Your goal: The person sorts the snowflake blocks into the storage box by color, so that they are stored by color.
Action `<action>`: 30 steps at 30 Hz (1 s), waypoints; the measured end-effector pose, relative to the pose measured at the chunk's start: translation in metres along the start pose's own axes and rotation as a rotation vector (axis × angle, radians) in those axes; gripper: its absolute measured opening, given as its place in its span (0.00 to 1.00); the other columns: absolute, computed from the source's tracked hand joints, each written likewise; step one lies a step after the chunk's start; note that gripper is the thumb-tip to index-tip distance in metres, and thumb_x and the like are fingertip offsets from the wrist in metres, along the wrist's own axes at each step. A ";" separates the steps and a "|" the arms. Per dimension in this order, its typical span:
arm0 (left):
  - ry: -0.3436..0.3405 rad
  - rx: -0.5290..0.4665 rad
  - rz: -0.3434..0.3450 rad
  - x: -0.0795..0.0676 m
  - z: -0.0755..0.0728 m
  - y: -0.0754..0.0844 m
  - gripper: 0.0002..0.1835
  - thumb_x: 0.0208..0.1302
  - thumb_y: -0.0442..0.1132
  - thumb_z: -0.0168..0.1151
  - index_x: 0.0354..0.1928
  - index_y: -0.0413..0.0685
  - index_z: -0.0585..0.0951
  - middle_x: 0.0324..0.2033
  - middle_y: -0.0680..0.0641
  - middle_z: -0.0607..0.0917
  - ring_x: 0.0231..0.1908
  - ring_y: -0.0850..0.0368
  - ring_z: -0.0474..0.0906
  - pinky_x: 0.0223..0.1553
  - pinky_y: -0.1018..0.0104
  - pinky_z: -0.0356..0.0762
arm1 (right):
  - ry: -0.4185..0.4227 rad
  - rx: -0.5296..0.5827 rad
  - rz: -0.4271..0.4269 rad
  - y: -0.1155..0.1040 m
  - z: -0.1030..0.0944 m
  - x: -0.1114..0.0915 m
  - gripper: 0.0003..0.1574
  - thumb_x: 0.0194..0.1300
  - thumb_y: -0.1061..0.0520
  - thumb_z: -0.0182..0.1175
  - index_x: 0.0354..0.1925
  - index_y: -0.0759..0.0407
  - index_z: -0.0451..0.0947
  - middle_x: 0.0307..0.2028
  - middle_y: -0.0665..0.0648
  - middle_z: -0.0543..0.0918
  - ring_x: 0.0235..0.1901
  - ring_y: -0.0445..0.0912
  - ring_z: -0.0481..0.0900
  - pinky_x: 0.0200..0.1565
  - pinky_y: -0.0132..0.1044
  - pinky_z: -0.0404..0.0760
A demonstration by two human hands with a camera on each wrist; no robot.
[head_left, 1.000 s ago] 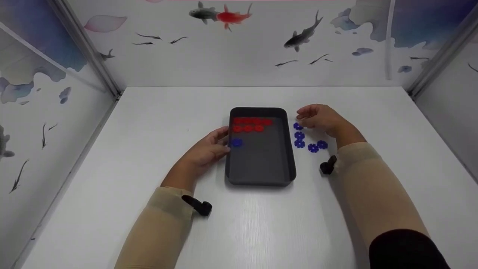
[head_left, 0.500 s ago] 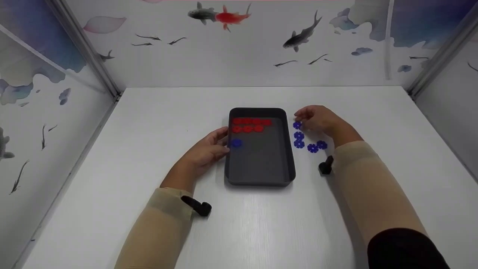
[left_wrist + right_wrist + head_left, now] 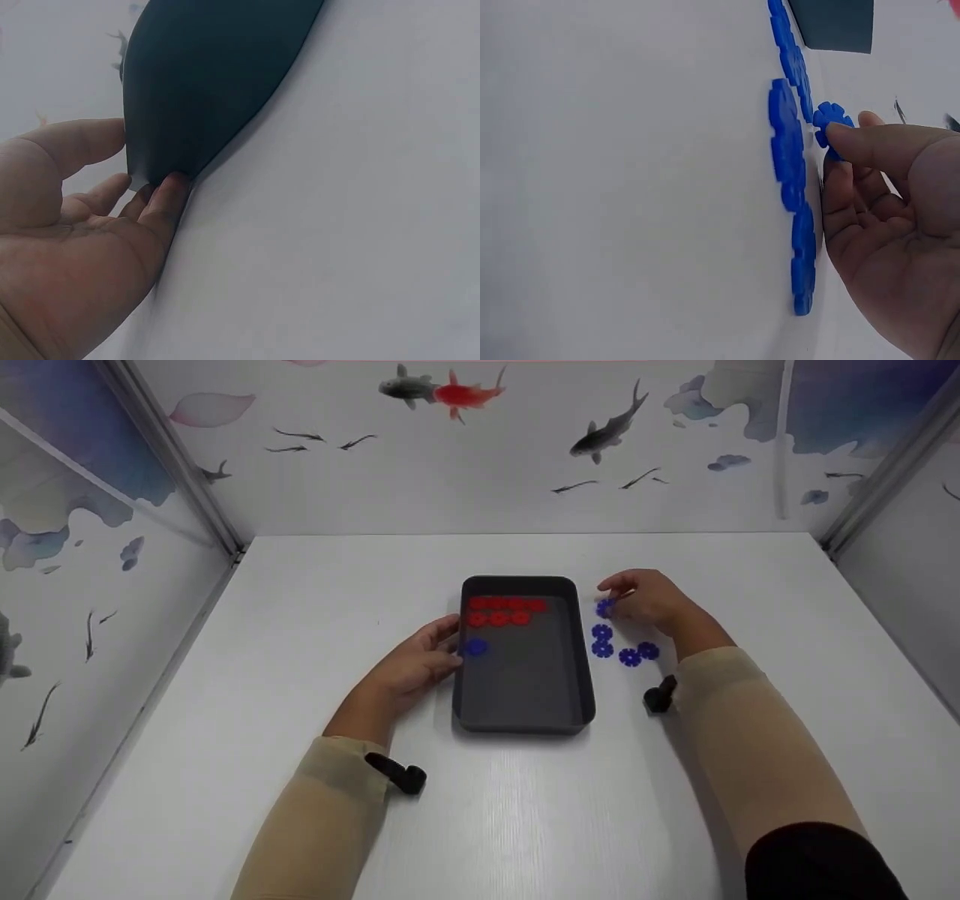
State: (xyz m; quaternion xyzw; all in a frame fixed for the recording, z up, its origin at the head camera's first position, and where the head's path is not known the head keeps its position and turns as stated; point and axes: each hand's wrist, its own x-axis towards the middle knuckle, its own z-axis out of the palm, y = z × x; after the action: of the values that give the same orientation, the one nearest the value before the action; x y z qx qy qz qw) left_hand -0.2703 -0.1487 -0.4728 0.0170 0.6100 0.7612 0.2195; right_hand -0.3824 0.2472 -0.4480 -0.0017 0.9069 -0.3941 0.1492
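My right hand point(image 3: 646, 598) pinches a blue notched plastic disc, snowflake-shaped point(image 3: 832, 122), between thumb and fingers just to the right of the dark grey tray point(image 3: 525, 728). Below that hand, other blue discs point(image 3: 601, 640) lie flat on the white table. My left hand point(image 3: 416, 660) rests its fingertips against the tray's left wall, without wrapping round it; in the left wrist view the thumb and fingers touch the tray's outer side point(image 3: 202, 82). Inside the tray, two rows of red discs point(image 3: 499, 611) lie at the far end, with one blue disc point(image 3: 476, 647) below them.
White panels with painted fish point(image 3: 607, 431) enclose the back and sides of the table point(image 3: 495, 825). Two more blue discs point(image 3: 638, 654) lie nearer the right wrist. A small black wrist camera point(image 3: 658, 697) hangs by the right sleeve.
The right hand has taken hold of the farthest blue disc and shifted it slightly right and away, apart from the two below it. Left hand and tray stay put.
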 end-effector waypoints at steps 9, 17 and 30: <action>-0.002 -0.003 -0.004 0.000 0.000 0.000 0.47 0.67 0.19 0.57 0.85 0.50 0.57 0.85 0.46 0.60 0.84 0.51 0.59 0.81 0.54 0.65 | 0.050 0.258 0.000 -0.006 -0.005 -0.008 0.26 0.77 0.58 0.63 0.70 0.52 0.78 0.62 0.57 0.79 0.62 0.51 0.79 0.72 0.45 0.79; 0.020 0.003 -0.021 0.000 0.001 0.001 0.46 0.68 0.20 0.58 0.85 0.52 0.58 0.85 0.50 0.60 0.83 0.55 0.59 0.80 0.56 0.66 | 0.031 0.363 -0.141 -0.047 0.004 -0.020 0.20 0.76 0.57 0.65 0.63 0.51 0.83 0.59 0.55 0.83 0.58 0.47 0.85 0.65 0.36 0.84; 0.003 0.008 -0.015 0.001 -0.001 0.002 0.47 0.68 0.19 0.58 0.85 0.52 0.57 0.85 0.49 0.60 0.83 0.53 0.60 0.80 0.56 0.66 | -0.045 0.380 -0.297 -0.099 0.039 -0.029 0.16 0.75 0.61 0.64 0.58 0.53 0.85 0.54 0.56 0.85 0.49 0.48 0.86 0.54 0.36 0.89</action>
State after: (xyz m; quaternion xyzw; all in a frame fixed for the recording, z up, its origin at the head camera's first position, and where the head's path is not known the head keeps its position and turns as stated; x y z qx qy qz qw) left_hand -0.2715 -0.1492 -0.4717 0.0122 0.6133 0.7573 0.2240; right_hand -0.3556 0.1543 -0.3947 -0.1155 0.8028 -0.5751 0.1074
